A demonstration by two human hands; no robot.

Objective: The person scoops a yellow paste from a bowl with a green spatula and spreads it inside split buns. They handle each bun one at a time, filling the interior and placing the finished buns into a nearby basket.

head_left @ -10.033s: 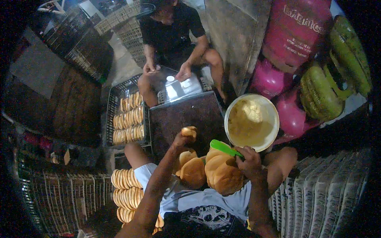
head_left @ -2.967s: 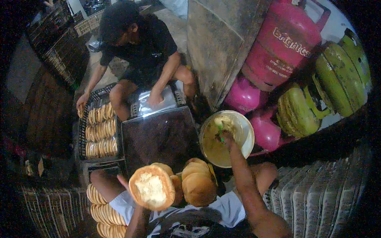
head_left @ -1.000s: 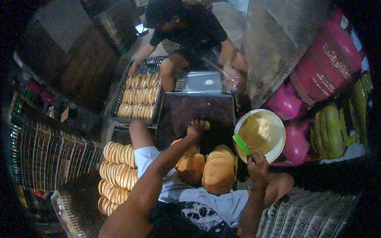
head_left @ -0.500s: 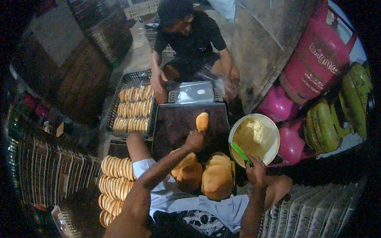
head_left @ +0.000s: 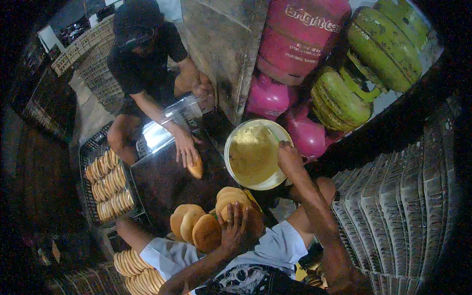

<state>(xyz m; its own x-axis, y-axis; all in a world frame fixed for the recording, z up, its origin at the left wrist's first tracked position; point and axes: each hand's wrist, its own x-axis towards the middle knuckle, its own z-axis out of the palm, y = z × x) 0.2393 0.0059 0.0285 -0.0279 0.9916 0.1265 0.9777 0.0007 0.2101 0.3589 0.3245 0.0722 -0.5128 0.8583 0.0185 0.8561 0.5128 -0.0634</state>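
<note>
My left hand [head_left: 235, 228] lies over the right-hand stack of round brown buns [head_left: 231, 196], fingers stretched out and touching the top one. Just left of it leans another group of buns [head_left: 189, 221]. At the right rim of a round white bucket [head_left: 231, 169] holding pale yellow cream [head_left: 253, 147], my right hand [head_left: 290, 160] is closed on the handle of a spatula, whose green colour shows in the earlier frame. The blade is mostly lost in blur over the cream. Across the dark tray [head_left: 157, 182], a co-worker's hand [head_left: 184, 147] touches a single bun [head_left: 195, 168].
A black crate [head_left: 88, 162] with rows of packed buns stands at the left. More bun rows [head_left: 135, 270] lie beside my left leg. Clear plastic sheets [head_left: 164, 128] rest before the co-worker. Pink gas cylinders [head_left: 302, 42], green ones [head_left: 344, 98] and stacked grey racks [head_left: 388, 216] line the right.
My left hand has left the bun on the tray and come back to the stack. My right hand's spatula has moved into the bucket. The co-worker has reached to that bun; my view has swung right.
</note>
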